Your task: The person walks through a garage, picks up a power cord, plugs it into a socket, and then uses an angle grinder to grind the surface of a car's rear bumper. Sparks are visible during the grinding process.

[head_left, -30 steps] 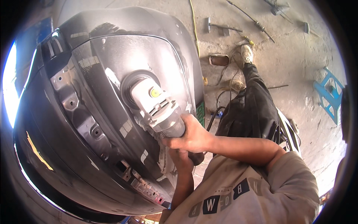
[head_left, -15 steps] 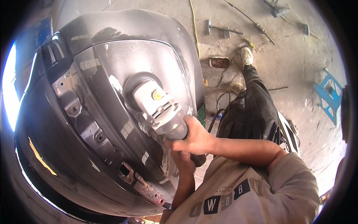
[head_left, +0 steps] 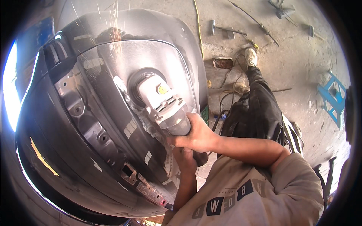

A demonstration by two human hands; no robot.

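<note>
Rough grey floor [head_left: 301, 79], blue stool [head_left: 339, 103] at right, glaring light [head_left: 9, 86] left

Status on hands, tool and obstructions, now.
Right hand gripping power tool; left hand at its rear, partly hidden. Disc against grey car panel. Sparks beyond it, no obstruction seen.

Concrete floor [head_left: 298, 67] with hammer [head_left: 226, 29], blue stool [head_left: 341, 109]

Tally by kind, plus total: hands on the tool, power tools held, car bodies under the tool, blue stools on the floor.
Bare left hand and bare right hand: 2
Grey-and-white power tool with a round disc head: 1
Dark grey, curved car body: 1
Light blue plastic stool: 1
Total: 5
</note>
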